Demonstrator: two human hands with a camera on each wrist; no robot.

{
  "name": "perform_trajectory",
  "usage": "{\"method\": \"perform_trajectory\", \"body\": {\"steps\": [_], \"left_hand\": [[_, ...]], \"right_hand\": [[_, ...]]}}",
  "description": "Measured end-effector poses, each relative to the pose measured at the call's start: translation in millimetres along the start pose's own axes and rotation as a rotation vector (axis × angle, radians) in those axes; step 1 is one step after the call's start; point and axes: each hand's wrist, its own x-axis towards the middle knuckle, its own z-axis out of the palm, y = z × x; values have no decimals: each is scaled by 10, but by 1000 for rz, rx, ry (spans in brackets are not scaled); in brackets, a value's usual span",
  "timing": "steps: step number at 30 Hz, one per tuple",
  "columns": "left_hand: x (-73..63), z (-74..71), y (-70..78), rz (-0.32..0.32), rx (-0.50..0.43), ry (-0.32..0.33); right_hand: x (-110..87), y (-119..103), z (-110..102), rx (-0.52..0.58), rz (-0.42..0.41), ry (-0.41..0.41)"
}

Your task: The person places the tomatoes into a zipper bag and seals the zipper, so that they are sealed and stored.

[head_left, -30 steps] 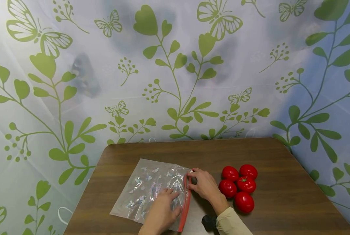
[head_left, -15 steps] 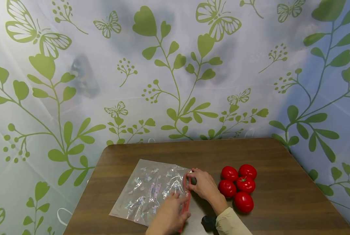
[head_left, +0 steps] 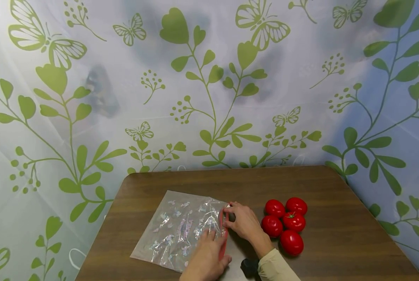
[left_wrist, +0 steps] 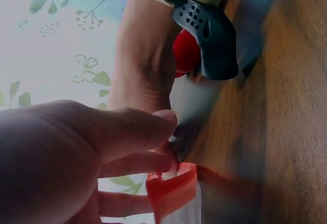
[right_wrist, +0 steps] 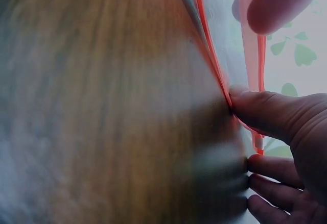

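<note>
Your right hand [head_left: 242, 221] pinches the clear, flat plastic bag [head_left: 175, 226] by its red edge [left_wrist: 175, 193]; your left hand [head_left: 206, 256] touches it, fingers quite straight. Hard pulling could rip it.

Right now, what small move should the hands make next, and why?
I'd probably have the left hand draw the red edges further apart to open the bag wider: the right hand pinches the bag near its far corner, the right wrist view shows a gap between those edges, and the tomatoes lie outside.
</note>
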Motion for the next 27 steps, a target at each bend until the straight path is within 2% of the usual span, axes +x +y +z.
{"method": "perform_trajectory", "body": {"steps": [5, 12, 16, 23, 27], "left_hand": [[8, 42, -10, 0, 54, 31], [33, 84, -59, 38, 129, 124], [45, 92, -86, 62, 145, 165], [49, 107, -132, 89, 157, 187], [73, 242, -237, 99, 122, 221]], "right_hand": [[-9, -2, 7, -2, 10, -7], [-8, 7, 10, 12, 21, -11], [-9, 17, 14, 18, 14, -2], [-9, 26, 21, 20, -1, 10], [-16, 18, 13, 22, -1, 12]]}}
